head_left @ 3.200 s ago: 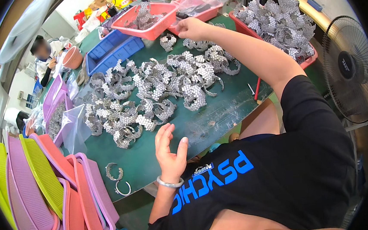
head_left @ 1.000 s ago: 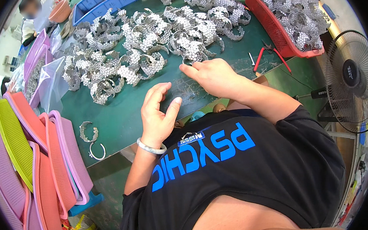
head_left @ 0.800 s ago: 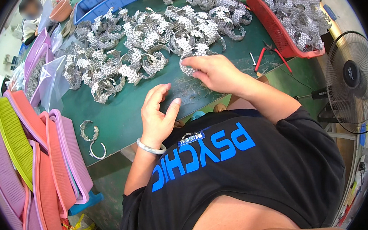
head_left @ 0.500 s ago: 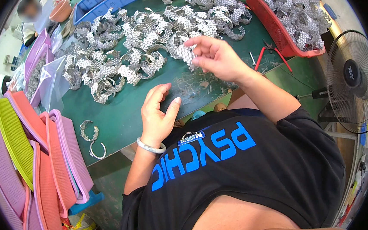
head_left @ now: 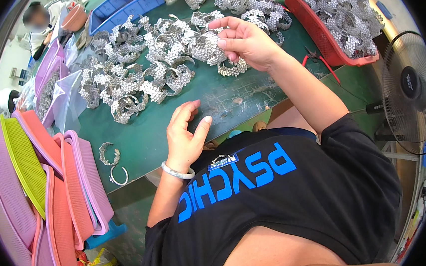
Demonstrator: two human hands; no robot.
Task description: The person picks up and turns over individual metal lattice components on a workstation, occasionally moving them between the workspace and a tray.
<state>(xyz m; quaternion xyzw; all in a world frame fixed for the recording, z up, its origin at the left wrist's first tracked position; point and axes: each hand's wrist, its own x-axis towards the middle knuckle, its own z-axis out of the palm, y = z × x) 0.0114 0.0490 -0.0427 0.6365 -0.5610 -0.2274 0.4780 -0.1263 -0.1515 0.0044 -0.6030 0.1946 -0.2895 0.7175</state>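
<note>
My right hand [head_left: 248,42] is over the near edge of a heap of silver cuff bracelets [head_left: 168,44] made of overlapping scales. Its thumb and index finger are apart, and the thumb tip overlaps one bright bracelet [head_left: 207,48]; no firm grip shows. Just under the hand lies another bracelet [head_left: 233,70]. My left hand [head_left: 185,135] hovers by the table's near edge, fingers loosely curved and spread, nothing in it. A pale bangle [head_left: 177,171] is on that wrist.
A red basket [head_left: 310,38] of bracelets stands right, beside red-handled pliers [head_left: 320,64] and a fan [head_left: 409,87]. Blue bins [head_left: 126,12] stand far back. Pink, purple and green baskets [head_left: 25,167] stack at left, near two open rings [head_left: 119,175]. A person [head_left: 39,24] is at far left.
My right hand has moved farther out over the heap, and a bracelet below it shows more clearly. The left hand stays nearly still. The whole view has shifted slightly.
</note>
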